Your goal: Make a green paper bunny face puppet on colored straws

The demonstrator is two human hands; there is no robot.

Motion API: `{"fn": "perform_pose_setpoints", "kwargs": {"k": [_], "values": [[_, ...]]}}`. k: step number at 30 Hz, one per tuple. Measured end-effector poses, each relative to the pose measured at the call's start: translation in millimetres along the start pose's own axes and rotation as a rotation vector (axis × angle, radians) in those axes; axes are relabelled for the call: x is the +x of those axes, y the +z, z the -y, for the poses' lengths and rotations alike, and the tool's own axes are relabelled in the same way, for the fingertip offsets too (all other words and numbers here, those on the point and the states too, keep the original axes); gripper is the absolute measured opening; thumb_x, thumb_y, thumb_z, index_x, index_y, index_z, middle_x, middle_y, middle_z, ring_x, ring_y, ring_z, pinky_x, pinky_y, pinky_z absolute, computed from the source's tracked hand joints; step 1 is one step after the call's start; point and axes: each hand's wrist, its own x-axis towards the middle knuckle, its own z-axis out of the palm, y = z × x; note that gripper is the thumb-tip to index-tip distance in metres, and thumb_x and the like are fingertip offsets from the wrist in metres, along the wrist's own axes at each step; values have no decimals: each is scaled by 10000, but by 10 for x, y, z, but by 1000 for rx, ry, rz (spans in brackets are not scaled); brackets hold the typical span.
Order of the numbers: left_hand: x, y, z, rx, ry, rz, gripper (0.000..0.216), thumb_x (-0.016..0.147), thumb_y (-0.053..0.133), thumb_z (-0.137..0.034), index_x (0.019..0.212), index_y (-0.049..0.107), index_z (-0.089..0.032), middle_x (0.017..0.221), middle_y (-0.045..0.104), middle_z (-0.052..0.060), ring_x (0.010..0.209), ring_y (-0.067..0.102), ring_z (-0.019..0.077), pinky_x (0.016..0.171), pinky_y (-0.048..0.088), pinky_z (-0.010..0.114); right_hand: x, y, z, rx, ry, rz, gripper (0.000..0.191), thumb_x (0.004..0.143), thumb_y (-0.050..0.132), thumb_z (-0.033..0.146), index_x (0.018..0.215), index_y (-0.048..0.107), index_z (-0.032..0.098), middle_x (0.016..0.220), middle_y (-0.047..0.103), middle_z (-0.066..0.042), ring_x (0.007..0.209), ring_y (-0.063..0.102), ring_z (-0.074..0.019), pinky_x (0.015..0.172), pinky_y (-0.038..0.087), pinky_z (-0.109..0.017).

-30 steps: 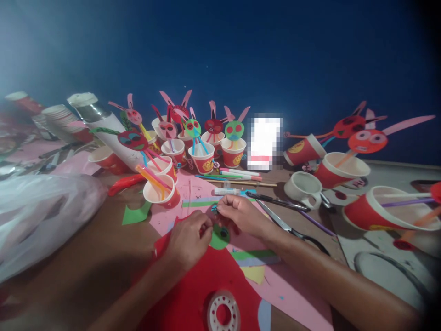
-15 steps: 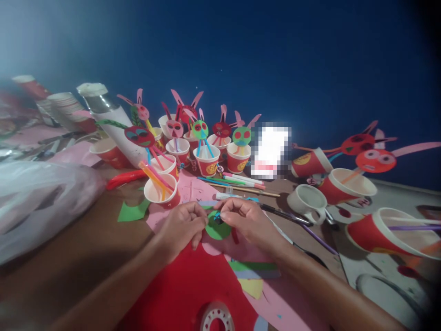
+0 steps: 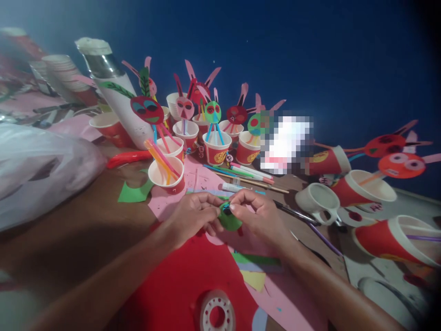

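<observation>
Both of my hands meet over a small green paper circle [image 3: 228, 221] with a dark eye piece on it. My left hand [image 3: 193, 217] pinches its left edge, fingers closed. From the right, my right hand [image 3: 260, 216] pinches the top of the circle at the dark eye. The circle is held just above a red paper sheet [image 3: 186, 285] and a pink sheet [image 3: 203, 181] on the brown table.
Red paper cups with straws and paper rabbit faces [image 3: 215, 147] stand behind the hands. A tape roll [image 3: 217, 316] lies near me. Scissors [image 3: 292, 212], pens [image 3: 251, 172], a white mug [image 3: 319, 202] and tipped cups [image 3: 396, 241] sit right. A plastic bag [image 3: 41, 170] lies left.
The view tilted and shifted, so the cups sit higher and further right. The green circle went from lying flat on the paper to being lifted and folded between both hands.
</observation>
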Motion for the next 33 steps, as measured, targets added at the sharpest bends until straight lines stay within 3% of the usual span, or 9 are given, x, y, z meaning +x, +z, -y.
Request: {"fn": "perform_pose_setpoints", "kwargs": {"k": [6,12,33], "values": [[-5,-5,2,21,-16,-30,58,635,586,-185,663,598,-136,414,612,-9,342,542,106,371,411,196,-3,16,-4,-109,-101,-23,108,739,519,144,644,529,194,769,591,0,743,551,-161,692,403,-274],[-18,-21,38,100,50,-32,85,676,551,-219,651,594,-150,280,490,-65,249,390,56,327,257,154,-3,19,0,-162,-208,-18,127,742,526,100,658,541,194,837,605,2,814,565,-153,762,398,-271],[-49,-8,23,158,57,-60,94,646,526,-198,615,608,-164,277,451,-79,264,412,74,340,273,172,-29,42,11,-254,-154,-24,108,733,522,134,647,536,197,769,630,7,658,562,-137,654,418,-268]]}}
